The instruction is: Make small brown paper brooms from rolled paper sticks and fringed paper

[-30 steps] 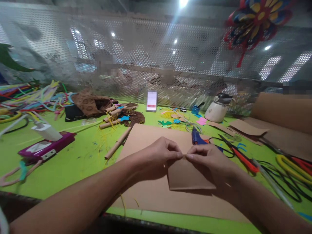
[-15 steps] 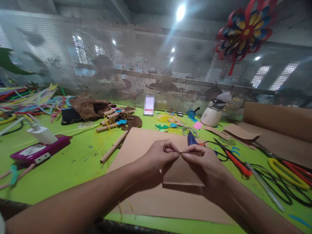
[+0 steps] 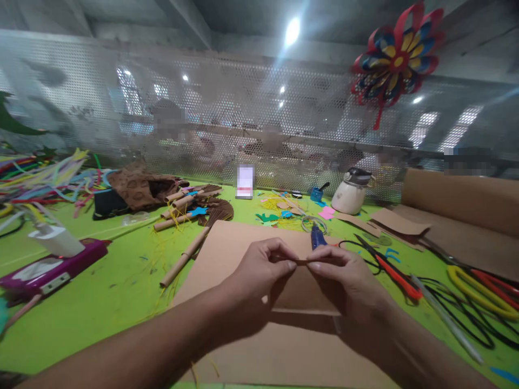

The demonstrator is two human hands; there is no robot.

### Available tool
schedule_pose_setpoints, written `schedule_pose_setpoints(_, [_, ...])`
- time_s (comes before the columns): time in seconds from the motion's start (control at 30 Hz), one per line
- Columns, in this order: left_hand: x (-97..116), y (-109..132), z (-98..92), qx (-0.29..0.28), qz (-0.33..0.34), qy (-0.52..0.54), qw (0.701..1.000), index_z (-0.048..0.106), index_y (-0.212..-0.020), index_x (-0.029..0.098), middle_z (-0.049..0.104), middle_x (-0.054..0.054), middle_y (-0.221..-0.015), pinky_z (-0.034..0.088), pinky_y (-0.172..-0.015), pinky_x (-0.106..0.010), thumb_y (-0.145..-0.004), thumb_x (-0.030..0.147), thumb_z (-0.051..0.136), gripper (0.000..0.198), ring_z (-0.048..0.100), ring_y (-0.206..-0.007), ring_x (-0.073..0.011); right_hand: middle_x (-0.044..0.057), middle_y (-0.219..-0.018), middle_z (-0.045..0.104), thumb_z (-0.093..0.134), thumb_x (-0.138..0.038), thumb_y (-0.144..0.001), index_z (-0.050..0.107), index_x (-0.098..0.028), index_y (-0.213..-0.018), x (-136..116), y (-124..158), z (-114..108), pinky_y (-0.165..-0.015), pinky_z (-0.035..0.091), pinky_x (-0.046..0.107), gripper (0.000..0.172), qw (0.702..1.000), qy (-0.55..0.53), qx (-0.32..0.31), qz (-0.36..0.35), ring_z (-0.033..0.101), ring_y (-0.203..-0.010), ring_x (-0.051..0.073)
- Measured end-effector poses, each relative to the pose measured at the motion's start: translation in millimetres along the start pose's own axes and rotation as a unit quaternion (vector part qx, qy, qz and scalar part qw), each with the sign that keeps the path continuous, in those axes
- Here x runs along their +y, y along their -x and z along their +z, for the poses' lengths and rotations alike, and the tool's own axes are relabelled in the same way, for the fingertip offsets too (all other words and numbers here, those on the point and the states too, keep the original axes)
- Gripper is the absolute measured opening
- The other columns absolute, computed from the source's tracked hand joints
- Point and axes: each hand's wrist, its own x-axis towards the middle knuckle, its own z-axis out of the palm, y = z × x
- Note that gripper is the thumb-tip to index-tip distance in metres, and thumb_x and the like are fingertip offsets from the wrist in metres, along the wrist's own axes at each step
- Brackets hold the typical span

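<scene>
My left hand [image 3: 270,265] pinches the top edge of a small brown paper piece [image 3: 306,294] between thumb and fingers. Beside it, my right hand [image 3: 343,270] pinches the same edge, with a short gap between the two thumbs. The edge looks narrowly folded or rolled there. The piece hangs over a large brown sheet [image 3: 227,248] lying on the green table [image 3: 133,297]. Just behind my right fingers is a blue glue gun [image 3: 317,236], partly hidden.
Paper rolls [image 3: 184,256] and a purple power strip [image 3: 60,270] lie left. Orange-handled scissors [image 3: 401,278], black cable and yellow-handled scissors [image 3: 480,292] lie right. A phone [image 3: 245,181] and white kettle [image 3: 351,192] stand behind.
My hands have moved slightly apart along the paper's edge, showing more of it between the thumbs. The whole view has shifted a little.
</scene>
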Motion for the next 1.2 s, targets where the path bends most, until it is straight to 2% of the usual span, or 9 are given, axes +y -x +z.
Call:
schedule_pose_setpoints(0.13, [3, 3, -1.9, -0.028, -0.019, 0.012, 0.999, 0.059, -0.07, 0.016, 0.057, 0.0, -0.06, 0.04, -0.055, -0.027, -0.062, 0.016, 0.072, 0.015, 0.054, -0.055, -0.0135, -0.001, -0.059, 0.063, 0.084, -0.022, -0.052, 0.07, -0.017, -0.062, -10, 3, 1, -0.054, 0.038, 0.024, 0.018, 0.999, 0.03, 0.018, 0.021, 0.055, -0.055, 0.012])
schedule_pose_setpoints(0.3, [16, 13, -1.2, -0.07, -0.038, 0.043, 0.996, 0.062, -0.078, 0.015, 0.058, -0.001, -0.068, 0.041, -0.059, -0.027, -0.066, 0.014, 0.066, 0.013, 0.056, -0.063, -0.0149, -0.001, -0.063, 0.062, 0.082, -0.022, -0.056, 0.071, -0.018, -0.061, -12, 3, -3, -0.058, 0.038, 0.025, 0.013, 0.998, 0.062, 0.008, -0.007, 0.053, -0.06, 0.012])
schedule_pose_setpoints(0.4, [22, 15, -0.1, -0.066, -0.072, 0.076, 0.992, 0.064, -0.081, 0.014, 0.059, -0.004, -0.071, 0.043, -0.062, -0.028, -0.075, 0.03, 0.062, 0.018, 0.056, -0.068, -0.0172, 0.0, -0.066, 0.062, 0.08, -0.021, -0.06, 0.072, -0.019, -0.062, -8, 2, -7, -0.06, 0.038, 0.025, 0.009, 0.997, 0.067, -0.017, -0.03, 0.053, -0.063, 0.012])
schedule_pose_setpoints(0.5, [22, 13, -0.6, -0.07, -0.111, 0.038, 0.991, 0.064, -0.071, 0.01, 0.059, -0.007, -0.066, 0.041, -0.06, -0.029, -0.078, 0.047, 0.059, 0.038, 0.054, -0.062, -0.0171, 0.001, -0.068, 0.063, 0.079, -0.021, -0.063, 0.073, -0.02, -0.065, -4, 4, -7, -0.06, 0.039, 0.026, 0.007, 0.997, 0.051, -0.052, -0.033, 0.053, -0.064, 0.013])
schedule_pose_setpoints(0.67, [16, 9, -3.9, -0.157, -0.152, -0.009, 0.976, 0.063, -0.065, 0.012, 0.058, -0.004, -0.061, 0.037, -0.058, -0.027, -0.068, 0.044, 0.072, 0.033, 0.052, -0.06, -0.0157, 0.002, -0.072, 0.062, 0.079, -0.021, -0.064, 0.072, -0.02, -0.067, -6, 4, -7, -0.064, 0.042, 0.029, 0.007, 0.993, 0.078, -0.06, -0.057, 0.056, -0.068, 0.016])
schedule_pose_setpoints(0.83, [11, 2, -9.3, -0.181, -0.13, -0.067, 0.972, 0.065, -0.069, 0.011, 0.059, -0.004, -0.067, 0.036, -0.06, -0.026, -0.066, 0.049, 0.073, 0.039, 0.052, -0.064, -0.0151, 0.003, -0.074, 0.063, 0.078, -0.026, -0.066, 0.074, -0.02, -0.068, -7, -2, -11, -0.068, 0.043, 0.028, 0.008, 0.982, 0.133, -0.075, -0.11, 0.056, -0.072, 0.016])
schedule_pose_setpoints(0.93, [11, 3, -8.6, -0.17, -0.126, -0.086, 0.974, 0.06, -0.068, 0.012, 0.053, 0.0, -0.061, 0.031, -0.055, -0.023, -0.071, 0.049, 0.068, 0.038, 0.044, -0.056, -0.011, 0.003, -0.072, 0.065, 0.079, -0.027, -0.064, 0.074, -0.019, -0.069, -8, -3, -12, -0.066, 0.043, 0.027, 0.011, 0.986, 0.13, -0.062, -0.082, 0.057, -0.07, 0.015])
schedule_pose_setpoints(1.1, [14, 10, -3.6, -0.154, -0.098, -0.107, 0.977, 0.059, -0.07, 0.013, 0.047, 0.002, -0.058, 0.024, -0.049, -0.022, -0.078, 0.045, 0.061, 0.033, 0.037, -0.05, -0.0085, 0.002, -0.065, 0.065, 0.084, -0.029, -0.055, 0.071, -0.017, -0.07, -14, -2, -9, -0.057, 0.043, 0.026, 0.023, 0.998, 0.061, 0.008, -0.002, 0.057, -0.059, 0.014])
schedule_pose_setpoints(1.2, [13, 11, -2.1, -0.14, -0.084, -0.088, 0.983, 0.059, -0.068, 0.013, 0.048, 0.002, -0.057, 0.026, -0.049, -0.022, -0.079, 0.044, 0.06, 0.033, 0.038, -0.05, -0.0086, 0.003, -0.069, 0.067, 0.083, -0.03, -0.056, 0.07, -0.017, -0.075, -17, 1, -6, -0.057, 0.044, 0.027, 0.026, 0.999, 0.035, -0.003, 0.02, 0.059, -0.061, 0.016])
